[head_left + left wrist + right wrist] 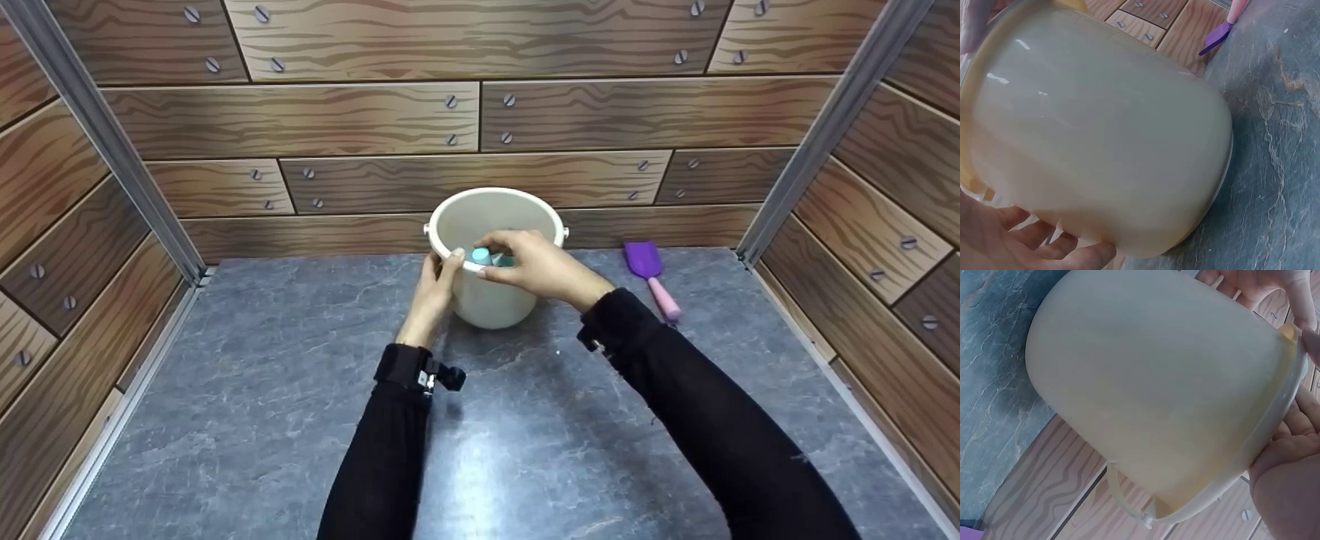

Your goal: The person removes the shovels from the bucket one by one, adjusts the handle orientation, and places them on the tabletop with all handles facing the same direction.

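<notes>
A cream bucket point(495, 304) stands upright on the grey floor, close to the back wall. My left hand point(435, 289) grips its near left side, thumb at the rim and fingers along the outer wall, as the left wrist view also shows. Over the near rim reaches my right hand point(536, 262), thumb and forefinger curved round a small thing with a light-blue top point(481, 256). A green part point(504, 261) shows under the palm. The lower part of this small thing is hidden in the bucket.
A toy shovel with a purple blade point(643, 259) and pink handle point(664, 300) lies right of the bucket. Wood-patterned walls point(375, 180) with metal corner posts point(795, 150) enclose the floor on three sides. The bucket's handle point(1123, 498) hangs at its side.
</notes>
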`<state>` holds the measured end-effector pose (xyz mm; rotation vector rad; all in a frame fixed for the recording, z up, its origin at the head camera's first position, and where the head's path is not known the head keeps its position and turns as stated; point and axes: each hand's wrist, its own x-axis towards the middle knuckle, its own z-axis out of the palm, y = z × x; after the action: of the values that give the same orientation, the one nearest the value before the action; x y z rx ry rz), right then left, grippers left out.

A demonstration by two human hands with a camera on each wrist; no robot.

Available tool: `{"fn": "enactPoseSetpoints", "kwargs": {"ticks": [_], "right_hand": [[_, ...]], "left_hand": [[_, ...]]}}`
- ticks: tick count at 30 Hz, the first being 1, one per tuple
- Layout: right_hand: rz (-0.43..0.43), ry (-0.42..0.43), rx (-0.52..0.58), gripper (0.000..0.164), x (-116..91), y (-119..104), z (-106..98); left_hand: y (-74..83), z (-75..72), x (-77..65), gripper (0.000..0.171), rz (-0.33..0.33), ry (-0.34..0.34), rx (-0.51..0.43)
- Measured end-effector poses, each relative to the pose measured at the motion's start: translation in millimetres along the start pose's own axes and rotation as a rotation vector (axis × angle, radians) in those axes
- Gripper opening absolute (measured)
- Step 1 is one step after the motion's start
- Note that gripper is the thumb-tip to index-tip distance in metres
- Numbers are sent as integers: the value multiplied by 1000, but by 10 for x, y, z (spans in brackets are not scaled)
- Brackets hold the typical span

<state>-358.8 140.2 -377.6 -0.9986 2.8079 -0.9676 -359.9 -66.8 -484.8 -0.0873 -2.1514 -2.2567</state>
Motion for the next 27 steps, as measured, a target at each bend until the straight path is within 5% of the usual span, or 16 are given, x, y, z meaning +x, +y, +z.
{"fn": "enactPoseSetpoints", "kwargs": {"ticks": [17, 27], "right_hand": [[55, 21, 180, 45, 2, 7, -17], [56, 123, 226, 33, -7, 37, 20]], "left_hand": [[12, 17, -4, 88, 2, 19, -10], [21, 19, 14, 89, 6, 17, -13]]}}
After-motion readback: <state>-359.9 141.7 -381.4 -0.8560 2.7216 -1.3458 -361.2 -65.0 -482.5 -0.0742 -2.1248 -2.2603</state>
